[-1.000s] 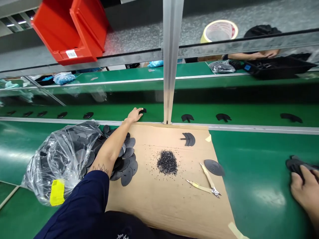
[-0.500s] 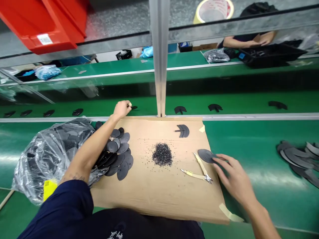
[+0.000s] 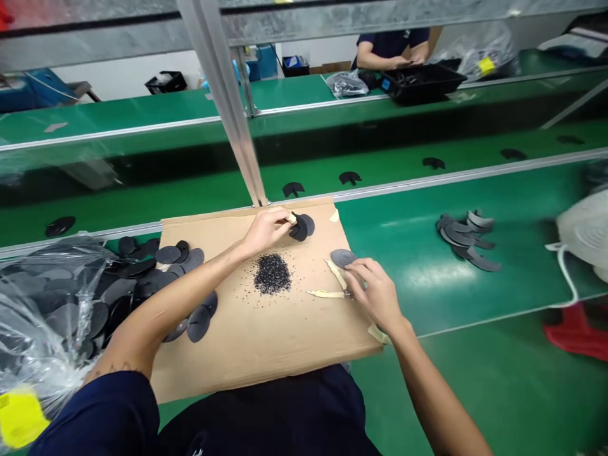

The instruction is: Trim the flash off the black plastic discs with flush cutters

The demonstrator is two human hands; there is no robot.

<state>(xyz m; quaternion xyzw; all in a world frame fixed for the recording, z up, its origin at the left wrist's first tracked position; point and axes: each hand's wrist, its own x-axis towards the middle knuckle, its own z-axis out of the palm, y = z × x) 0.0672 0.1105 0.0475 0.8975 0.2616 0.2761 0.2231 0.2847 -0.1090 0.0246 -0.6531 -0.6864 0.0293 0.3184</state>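
My left hand [image 3: 268, 229] reaches over the back of a brown cardboard sheet [image 3: 247, 339], its fingers pinched on a black plastic piece [image 3: 298, 229]. A pale wrap covers one fingertip. That piece overlaps other thin dark pieces [image 3: 308, 224] on the cardboard. In my right hand [image 3: 373, 288], the thumb and fingers grip one end of a grey oval plastic piece [image 3: 342, 257]. Just below lie side cutters with pale yellow handles [image 3: 330, 294], their jaws partly hidden by the right hand. Between my hands is a heap of small black bits [image 3: 272, 274].
Loose oval pieces [image 3: 198, 323] spill from a clear plastic bag [image 3: 57, 278] at left. Curved grey pieces [image 3: 468, 237] lie on the green table at right. A metal post [image 3: 228, 95] rises behind the cardboard. Beyond, dark pieces [image 3: 350, 178] sit on a green belt; another person's hands [image 3: 408, 61] are farther back.
My left hand has moved from the green belt to the cardboard's back edge, carrying a black piece. The right hand still holds the grey oval. My view has swung to the right.
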